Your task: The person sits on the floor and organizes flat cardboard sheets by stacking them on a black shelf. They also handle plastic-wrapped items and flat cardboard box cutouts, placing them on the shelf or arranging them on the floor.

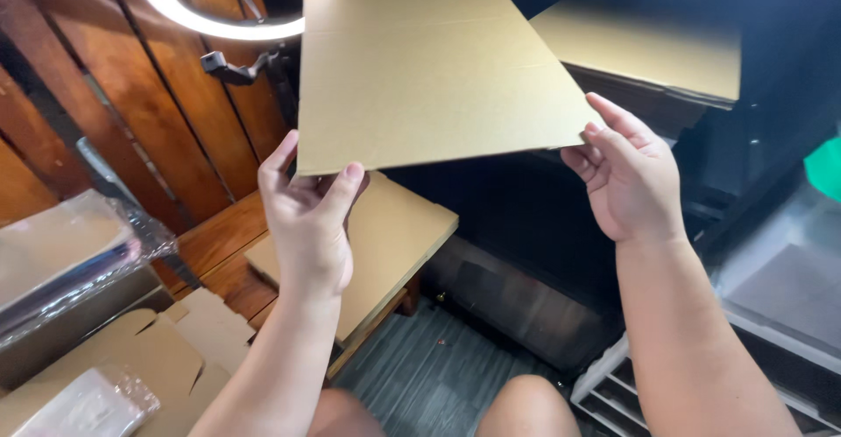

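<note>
Both hands, left hand (307,218) and right hand (626,179), pinch a flat cardboard sheet (429,74) (held level) by its near corners.

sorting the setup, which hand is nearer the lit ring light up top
Left. The left hand grips the flat cardboard sheet just below the ring light; the right hand holds the sheet's far edge.

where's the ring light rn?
Head view, top left: the ring light glows on its mount against the wooden wall, just left of the flat cardboard sheet both hands hold.
</note>
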